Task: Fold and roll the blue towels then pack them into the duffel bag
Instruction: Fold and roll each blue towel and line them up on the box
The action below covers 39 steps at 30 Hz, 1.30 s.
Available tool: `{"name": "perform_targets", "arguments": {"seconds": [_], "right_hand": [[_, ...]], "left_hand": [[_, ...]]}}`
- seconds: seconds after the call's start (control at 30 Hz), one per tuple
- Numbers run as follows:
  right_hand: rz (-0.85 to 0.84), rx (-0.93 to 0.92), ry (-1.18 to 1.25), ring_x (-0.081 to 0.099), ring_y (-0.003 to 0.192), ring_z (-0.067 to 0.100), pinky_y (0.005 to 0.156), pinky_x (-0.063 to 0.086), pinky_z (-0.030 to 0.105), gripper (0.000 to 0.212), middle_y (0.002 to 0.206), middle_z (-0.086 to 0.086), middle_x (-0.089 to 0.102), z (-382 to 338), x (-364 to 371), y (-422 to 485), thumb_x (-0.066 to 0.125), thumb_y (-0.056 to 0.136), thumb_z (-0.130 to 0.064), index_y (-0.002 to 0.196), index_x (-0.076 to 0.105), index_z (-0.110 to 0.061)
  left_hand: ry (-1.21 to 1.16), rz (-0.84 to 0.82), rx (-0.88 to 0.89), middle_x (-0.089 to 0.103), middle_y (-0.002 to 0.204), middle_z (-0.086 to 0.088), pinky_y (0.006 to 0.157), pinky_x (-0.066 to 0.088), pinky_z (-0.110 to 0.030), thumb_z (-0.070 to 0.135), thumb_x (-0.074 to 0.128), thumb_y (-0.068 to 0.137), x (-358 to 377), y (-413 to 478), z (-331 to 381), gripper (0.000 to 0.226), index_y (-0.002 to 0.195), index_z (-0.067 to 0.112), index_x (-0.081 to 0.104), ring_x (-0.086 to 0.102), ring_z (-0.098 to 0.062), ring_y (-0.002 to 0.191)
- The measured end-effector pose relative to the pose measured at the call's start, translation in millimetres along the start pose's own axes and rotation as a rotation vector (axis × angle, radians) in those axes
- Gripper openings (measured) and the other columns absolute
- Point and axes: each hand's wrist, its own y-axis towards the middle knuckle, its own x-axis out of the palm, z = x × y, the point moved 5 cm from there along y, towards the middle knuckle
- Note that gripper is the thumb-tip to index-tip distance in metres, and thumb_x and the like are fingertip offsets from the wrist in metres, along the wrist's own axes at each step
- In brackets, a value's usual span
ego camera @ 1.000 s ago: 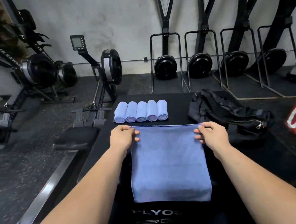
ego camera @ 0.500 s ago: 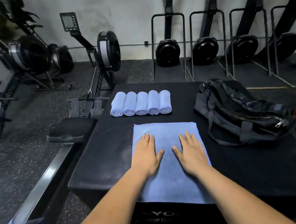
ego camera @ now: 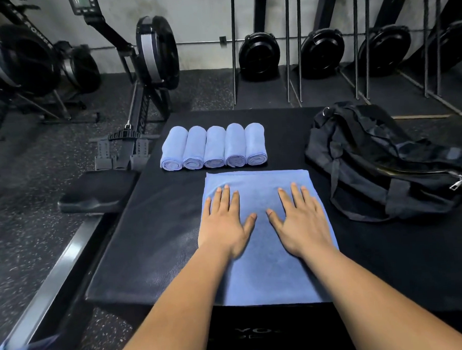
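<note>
At the far left a rowing machine [ego camera: 151, 53] stands on the speckled gym floor, its black seat [ego camera: 97, 191] just beside the left edge of the black padded plyo box [ego camera: 153, 245]; on the far part of the box top, five rolled blue towels [ego camera: 212, 146] lie side by side in a row, touching one another, their spiral ends facing the person; just nearer, a folded blue towel [ego camera: 264, 274] lies flat, reaching the box's near edge; the left hand [ego camera: 224, 226] rests palm down on its left half, fingers straight and slightly spread, grasping nothing; the right hand [ego camera: 302, 224] lies the same way on the right half, thumbs near each other but apart; right of the towel, well apart from it, a black duffel bag [ego camera: 384, 166] slumps on the box; behind it, more rowing machines [ego camera: 322, 52] stand stored upright against the wall.
</note>
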Motion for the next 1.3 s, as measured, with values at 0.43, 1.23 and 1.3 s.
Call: {"name": "perform_targets", "arguments": {"seconds": [0.43,1.23,1.3], "right_hand": [[0.023,-0.117,0.005,0.023,0.157,0.029,0.125,0.02,0.046,0.077,0.17,0.005,0.029,-38.6,2.6,-55.8,0.009,0.098,-0.062,0.156,0.045,-0.026],[0.017,-0.424,0.004,-0.007,0.16,0.008,0.13,0.009,0.042,0.071,0.174,-0.012,0.008,76.6,-20.3,-133.8,0.02,0.102,-0.077,0.164,0.026,-0.041],[0.039,-0.478,0.041,0.0,0.161,0.009,0.13,0.014,0.044,0.067,0.173,-0.012,0.015,76.6,-22.0,-138.1,0.025,0.104,-0.072,0.162,0.034,-0.038]], "left_hand": [[-0.065,0.114,0.068,0.042,0.163,-0.009,0.12,0.032,-0.044,0.047,0.014,0.097,-8.5,-52.2,24.8,0.072,0.15,0.013,0.049,0.036,-0.028,0.151],[0.121,-0.005,0.295,-0.008,0.175,0.014,0.131,0.004,-0.043,0.07,0.011,0.106,-17.5,-145.9,-64.1,0.065,0.165,0.047,0.0,-0.012,-0.014,0.161],[0.082,0.015,0.333,-0.003,0.175,0.016,0.131,0.003,-0.043,0.069,0.017,0.107,-21.2,-151.1,-62.3,0.06,0.164,0.052,0.004,-0.008,-0.015,0.162]]}}
